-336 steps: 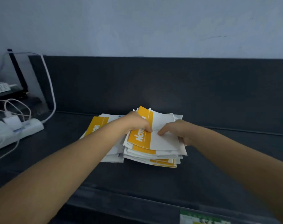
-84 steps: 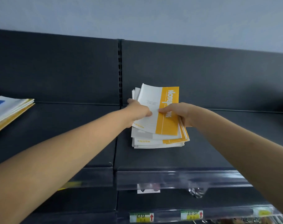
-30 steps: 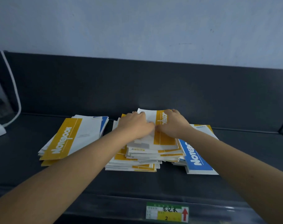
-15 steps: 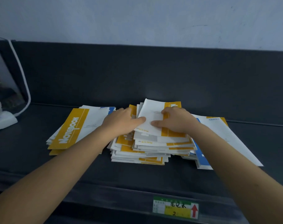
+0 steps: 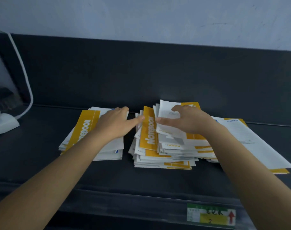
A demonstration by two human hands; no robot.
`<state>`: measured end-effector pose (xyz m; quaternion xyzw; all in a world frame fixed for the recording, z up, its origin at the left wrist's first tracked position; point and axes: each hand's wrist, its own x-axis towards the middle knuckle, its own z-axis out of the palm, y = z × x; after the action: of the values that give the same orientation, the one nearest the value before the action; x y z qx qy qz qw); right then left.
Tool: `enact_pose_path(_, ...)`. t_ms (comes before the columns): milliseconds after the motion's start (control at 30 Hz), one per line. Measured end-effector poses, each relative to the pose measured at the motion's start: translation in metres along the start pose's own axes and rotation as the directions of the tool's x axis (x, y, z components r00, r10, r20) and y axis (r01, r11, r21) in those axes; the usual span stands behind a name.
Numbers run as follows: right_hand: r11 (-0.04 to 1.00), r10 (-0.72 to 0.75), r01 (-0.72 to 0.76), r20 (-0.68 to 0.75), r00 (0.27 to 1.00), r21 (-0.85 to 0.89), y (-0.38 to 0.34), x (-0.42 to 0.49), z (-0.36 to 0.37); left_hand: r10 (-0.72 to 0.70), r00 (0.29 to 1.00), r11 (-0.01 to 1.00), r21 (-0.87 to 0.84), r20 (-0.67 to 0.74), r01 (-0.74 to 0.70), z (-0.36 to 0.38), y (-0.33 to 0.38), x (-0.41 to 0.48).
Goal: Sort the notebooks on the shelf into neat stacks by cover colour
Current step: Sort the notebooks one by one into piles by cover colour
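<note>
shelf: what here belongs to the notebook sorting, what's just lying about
Job: left stack of yellow-and-white paper notebooks; messy middle pile; right pile; left hand; right hand.
Lying about: white plastic power strip; white cable; green-and-yellow shelf label.

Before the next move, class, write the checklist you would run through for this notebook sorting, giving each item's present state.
1. Left hand free, no grip: ok, flat on the left stack of yellow-banded white paper notebooks.
2. Right hand free: ok, spread on the middle yellow-banded stack.
3. Middle stack squared: not ok, edges splayed.
4. Left stack one colour: not ok, blue edge shows.
5. Right pile sorted: cannot tell, forearm partly covers it.
</note>
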<state>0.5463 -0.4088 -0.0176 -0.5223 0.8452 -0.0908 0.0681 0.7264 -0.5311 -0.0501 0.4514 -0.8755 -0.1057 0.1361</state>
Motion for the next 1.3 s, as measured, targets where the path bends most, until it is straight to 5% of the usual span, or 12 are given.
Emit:
enact_pose_path(200, 0.973, -0.2, 0.191, -0.064, 0.978, -0.129, -0.069, 0.001, 0.02, -0.224, 0.974, 0.973, 0.062, 0.036, 0.221, -0.016, -0.058, 0.014)
enact_pose_path(400, 0.902, -0.24, 0.262, 0.104, 0.965, -0.342, -0.103, 0.02, 0.051, -0.362, 0.927, 0.931, 0.085, 0.097, 0.355, -0.021, -0.093, 0.024)
enact_pose_path(667, 0.91, -0.197, 0.22, 0.099, 0.975, -0.351, -0.101, 0.025, 0.059, -0.309, 0.92, 0.949, 0.011, 0.242, 0.316, -0.016, -0.096, 0.034)
enact_pose_path(1300, 0.932, -0.215, 0.217, 0.038, 0.976, -0.292, 0.015, 0.007, 0.038, -0.182, 0.95, 0.981, -0.02, 0.255, 0.193, 0.028, 0.03, 0.032)
